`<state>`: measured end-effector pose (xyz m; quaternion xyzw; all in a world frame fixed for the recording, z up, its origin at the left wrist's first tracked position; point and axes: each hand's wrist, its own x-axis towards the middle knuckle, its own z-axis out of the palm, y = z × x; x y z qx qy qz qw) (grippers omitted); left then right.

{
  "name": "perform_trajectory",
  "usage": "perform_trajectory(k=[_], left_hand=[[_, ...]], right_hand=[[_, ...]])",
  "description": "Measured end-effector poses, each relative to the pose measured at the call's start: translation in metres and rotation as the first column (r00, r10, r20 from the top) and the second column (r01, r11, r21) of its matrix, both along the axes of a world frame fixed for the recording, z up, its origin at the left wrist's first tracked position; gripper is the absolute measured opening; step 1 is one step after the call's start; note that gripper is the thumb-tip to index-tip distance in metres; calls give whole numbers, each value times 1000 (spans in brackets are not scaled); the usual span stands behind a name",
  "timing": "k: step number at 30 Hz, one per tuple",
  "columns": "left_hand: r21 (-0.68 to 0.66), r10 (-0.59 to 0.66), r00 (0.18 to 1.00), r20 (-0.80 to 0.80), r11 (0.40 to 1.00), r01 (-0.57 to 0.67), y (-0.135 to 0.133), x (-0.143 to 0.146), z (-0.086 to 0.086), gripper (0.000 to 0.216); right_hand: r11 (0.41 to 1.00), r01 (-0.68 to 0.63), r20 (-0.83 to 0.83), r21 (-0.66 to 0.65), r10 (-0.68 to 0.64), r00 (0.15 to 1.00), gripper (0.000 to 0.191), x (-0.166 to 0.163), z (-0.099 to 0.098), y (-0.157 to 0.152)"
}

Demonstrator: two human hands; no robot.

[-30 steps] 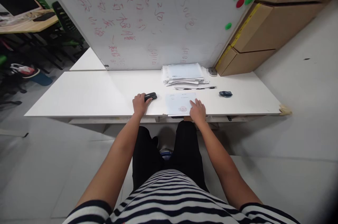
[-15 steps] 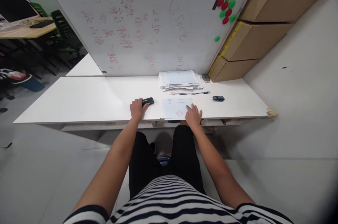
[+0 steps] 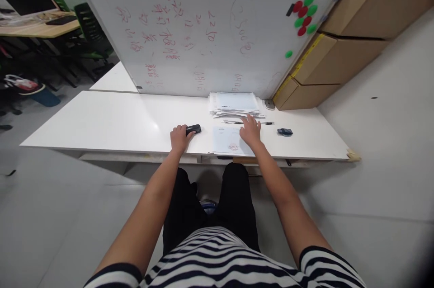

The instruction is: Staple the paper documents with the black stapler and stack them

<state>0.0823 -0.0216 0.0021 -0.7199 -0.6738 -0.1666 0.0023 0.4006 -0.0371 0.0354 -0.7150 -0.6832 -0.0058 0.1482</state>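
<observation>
Left hand (image 3: pixel 179 138): fingers curled around near end of black device (image 3: pixel 194 129), gripping it. Device lies flat on white desk (image 3: pixel 101 123), just left of single sheet (image 3: pixel 226 141). Right hand (image 3: pixel 251 130): fingers spread, holding nothing, palm over sheet's far right part. Fingertips (image 3: pixel 249 120) at pen (image 3: pixel 267 123), just short of paper stack (image 3: pixel 234 102). Small dark item (image 3: pixel 285 132) to right of that hand, apart. Whiteboard (image 3: pixel 203 30) stands behind stack.

Bright, even light; edges bend wide, dark corner perhaps lens vignetting.
</observation>
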Motion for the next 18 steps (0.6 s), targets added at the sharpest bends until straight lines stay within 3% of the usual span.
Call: perform_trajectory(k=[4, 8, 13, 18], left_hand=[[8, 3, 1000, -6, 1000, -3, 0, 0, 0, 41], [-24, 11, 1000, 28, 1000, -10, 1, -1, 0, 41], [-46, 21, 998, 60, 999, -18, 4, -2, -2, 43], [-45, 26, 999, 47, 999, -24, 6, -2, -5, 43]], right_hand=[[972, -232, -4, -47, 232, 973, 46, -6, 18, 69], [975, -184, -18, -128, 183, 983, 50, -11, 6, 116], [975, -145, -92, -167, 131, 987, 51, 0, -15, 140], [975, -189, -169, -112, 169, 971, 35, 13, -12, 151]])
